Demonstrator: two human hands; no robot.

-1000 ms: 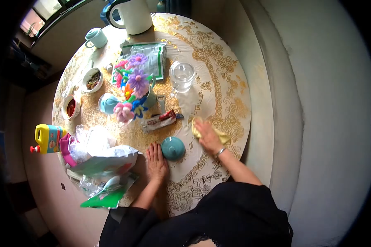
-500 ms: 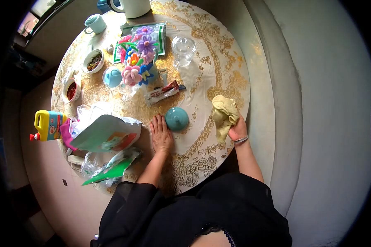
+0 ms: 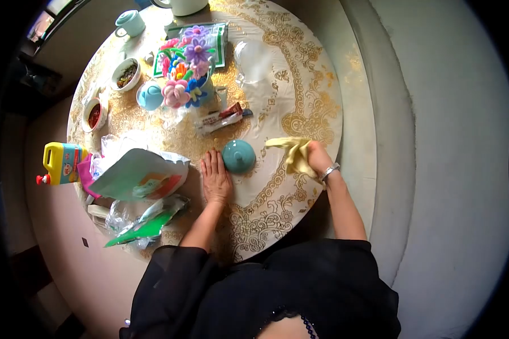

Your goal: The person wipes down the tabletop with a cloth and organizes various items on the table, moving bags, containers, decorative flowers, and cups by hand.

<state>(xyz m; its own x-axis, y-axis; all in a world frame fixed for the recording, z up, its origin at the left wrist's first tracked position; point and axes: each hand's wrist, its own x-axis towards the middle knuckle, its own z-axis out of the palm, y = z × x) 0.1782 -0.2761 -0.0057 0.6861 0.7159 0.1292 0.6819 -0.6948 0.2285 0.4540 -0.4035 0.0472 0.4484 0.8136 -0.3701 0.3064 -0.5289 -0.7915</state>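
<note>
One gripped, crumpled cloth point(image 3: 295, 152), glossy domed lid point(image 3: 238, 156)

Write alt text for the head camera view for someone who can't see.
A bare right grip holds a yellow cloth near the edge of a round gold-patterned table; the left grip rests flat beside a teal lid. Colourful flowers stand beyond.

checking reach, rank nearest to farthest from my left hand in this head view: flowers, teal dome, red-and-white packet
1. Teal dome: just right of left hand
2. Red-and-white packet: beyond the dome
3. Flowers: farther beyond, leftward
</note>
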